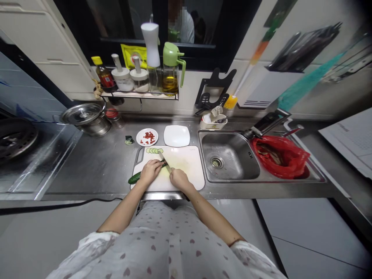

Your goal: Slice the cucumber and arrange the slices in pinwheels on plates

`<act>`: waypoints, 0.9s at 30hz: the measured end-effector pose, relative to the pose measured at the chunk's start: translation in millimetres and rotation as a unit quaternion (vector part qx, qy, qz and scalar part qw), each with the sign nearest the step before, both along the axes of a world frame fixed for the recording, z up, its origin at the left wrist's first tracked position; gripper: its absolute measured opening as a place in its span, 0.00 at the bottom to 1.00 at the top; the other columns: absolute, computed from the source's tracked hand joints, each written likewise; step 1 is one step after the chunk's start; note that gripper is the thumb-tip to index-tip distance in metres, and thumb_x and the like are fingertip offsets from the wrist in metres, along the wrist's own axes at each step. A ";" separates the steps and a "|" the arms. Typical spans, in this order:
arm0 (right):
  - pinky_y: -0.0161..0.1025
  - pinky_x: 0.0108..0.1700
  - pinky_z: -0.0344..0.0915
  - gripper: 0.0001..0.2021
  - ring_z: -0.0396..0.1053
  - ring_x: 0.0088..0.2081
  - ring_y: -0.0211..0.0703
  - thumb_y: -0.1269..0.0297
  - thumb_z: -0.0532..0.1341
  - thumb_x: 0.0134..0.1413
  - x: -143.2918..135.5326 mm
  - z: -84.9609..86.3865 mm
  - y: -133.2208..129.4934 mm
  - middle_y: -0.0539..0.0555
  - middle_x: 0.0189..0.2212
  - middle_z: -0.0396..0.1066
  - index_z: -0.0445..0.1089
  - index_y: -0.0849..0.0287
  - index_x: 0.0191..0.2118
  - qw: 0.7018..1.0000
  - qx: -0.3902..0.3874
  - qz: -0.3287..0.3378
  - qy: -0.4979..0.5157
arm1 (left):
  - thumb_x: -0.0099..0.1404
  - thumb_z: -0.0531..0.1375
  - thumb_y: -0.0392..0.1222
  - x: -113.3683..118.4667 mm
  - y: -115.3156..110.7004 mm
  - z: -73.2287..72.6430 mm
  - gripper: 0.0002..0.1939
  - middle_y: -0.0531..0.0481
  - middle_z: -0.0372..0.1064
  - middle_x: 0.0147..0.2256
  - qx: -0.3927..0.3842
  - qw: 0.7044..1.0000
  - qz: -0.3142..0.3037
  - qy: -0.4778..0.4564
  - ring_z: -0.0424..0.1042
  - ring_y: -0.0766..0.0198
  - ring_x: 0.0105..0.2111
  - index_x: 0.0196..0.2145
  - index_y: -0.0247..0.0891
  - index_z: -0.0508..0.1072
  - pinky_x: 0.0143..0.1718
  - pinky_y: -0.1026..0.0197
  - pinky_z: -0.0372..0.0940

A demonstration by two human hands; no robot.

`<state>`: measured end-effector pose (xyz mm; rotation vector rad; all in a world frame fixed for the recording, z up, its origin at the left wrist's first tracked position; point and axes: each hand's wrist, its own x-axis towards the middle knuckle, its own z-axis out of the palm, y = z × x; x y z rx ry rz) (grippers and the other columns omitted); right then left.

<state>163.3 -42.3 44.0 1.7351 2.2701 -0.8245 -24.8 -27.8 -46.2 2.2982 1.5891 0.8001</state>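
Observation:
A green cucumber (pixel 134 178) lies slantwise on the white cutting board (pixel 192 174). My left hand (pixel 151 171) is closed over its middle, hiding part of it, with the fingertips near the cut end. In my right hand (pixel 178 179) is a kitchen knife (pixel 165 162), gripped by the handle, which the fingers hide. Its blade points up and left across the cucumber's end, close to my left fingertips. Several pale cucumber slices (pixel 154 150) overlap in a row along the board's upper edge, by the knife tip.
Behind the board stand a plate of chopped red pieces (pixel 148 136) and a white plate (pixel 176 136). Dark green scraps (pixel 129 140) lie left of them. The sink (pixel 229 155) is at right, with a red plastic bag (pixel 280 157) beyond. A lidded pot (pixel 85 116) stands at left, a seasoning rack (pixel 139 95) above.

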 end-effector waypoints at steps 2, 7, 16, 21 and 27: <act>0.38 0.42 0.63 0.15 0.72 0.45 0.50 0.70 0.49 0.62 4.7 0.5 -3.1 0.63 0.43 0.75 0.68 0.63 0.50 1.000 -0.010 0.001 -0.002 | 0.68 0.56 0.42 0.0 0.2 0.2 0.12 0.47 0.74 0.43 -0.001 1.000 0.001 -0.002 0.69 0.59 0.43 0.44 0.43 0.78 0.47 0.55 0.66; 0.39 0.41 0.63 0.15 0.72 0.45 0.51 0.70 0.49 0.61 14.6 5.2 -12.4 0.64 0.43 0.74 0.68 0.63 0.49 0.999 -0.031 0.009 -0.019 | 0.68 0.56 0.42 -0.3 0.4 0.5 0.12 0.47 0.74 0.43 -0.003 1.000 0.002 -0.007 0.70 0.59 0.43 0.43 0.43 0.78 0.47 0.56 0.66; 0.39 0.42 0.63 0.16 0.72 0.47 0.51 0.71 0.50 0.60 18.7 16.7 -15.8 0.64 0.44 0.74 0.69 0.62 0.50 0.998 -0.050 0.019 -0.042 | 0.68 0.56 0.41 -0.5 1.9 0.8 0.11 0.47 0.74 0.43 -0.007 1.000 0.001 -0.010 0.70 0.59 0.42 0.43 0.43 0.78 0.46 0.56 0.66; 0.40 0.41 0.64 0.16 0.72 0.47 0.52 0.71 0.51 0.59 16.8 18.3 -11.3 0.64 0.45 0.74 0.70 0.62 0.48 0.997 -0.054 0.022 -0.042 | 0.68 0.55 0.41 -0.6 2.0 2.4 0.12 0.47 0.74 0.43 -0.009 1.000 0.002 -0.009 0.70 0.59 0.42 0.42 0.42 0.78 0.46 0.56 0.66; 0.40 0.42 0.64 0.15 0.72 0.46 0.52 0.72 0.51 0.58 10.5 15.0 -6.9 0.64 0.44 0.74 0.71 0.63 0.47 0.999 -0.043 0.010 -0.022 | 0.68 0.55 0.41 -0.5 1.5 6.3 0.13 0.46 0.74 0.42 -0.011 1.000 -0.001 -0.004 0.70 0.59 0.42 0.43 0.43 0.78 0.46 0.55 0.66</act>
